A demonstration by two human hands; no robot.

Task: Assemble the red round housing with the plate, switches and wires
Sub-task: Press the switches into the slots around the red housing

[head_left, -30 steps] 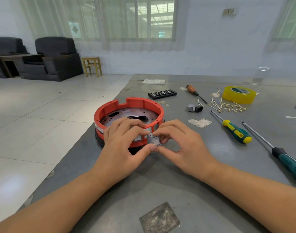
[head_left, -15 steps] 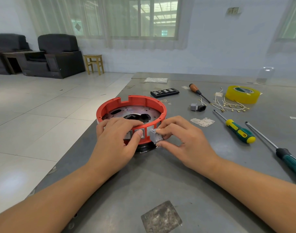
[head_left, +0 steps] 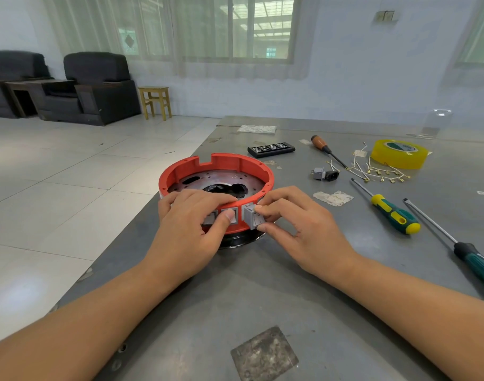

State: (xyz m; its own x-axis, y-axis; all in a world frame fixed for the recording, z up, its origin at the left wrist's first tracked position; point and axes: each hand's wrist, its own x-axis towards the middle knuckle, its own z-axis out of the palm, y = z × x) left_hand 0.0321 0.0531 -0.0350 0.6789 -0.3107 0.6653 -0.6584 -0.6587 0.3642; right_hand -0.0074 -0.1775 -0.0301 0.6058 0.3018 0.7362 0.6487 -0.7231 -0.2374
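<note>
Red round plastic housing (head_left: 216, 171) rigid, light, likely slides on counter (head_left: 263, 284); left hand (head_left: 191, 224) grips near wall, right hand (head_left: 296, 224) pinches small grey rocker switch (head_left: 252, 215) by edges

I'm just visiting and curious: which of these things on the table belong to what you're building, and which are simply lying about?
In use: red housing, metal plate, grey switch pinched by the right hand, loose wires.

Lying about: yellow tape, screwdrivers, black bit case.
</note>
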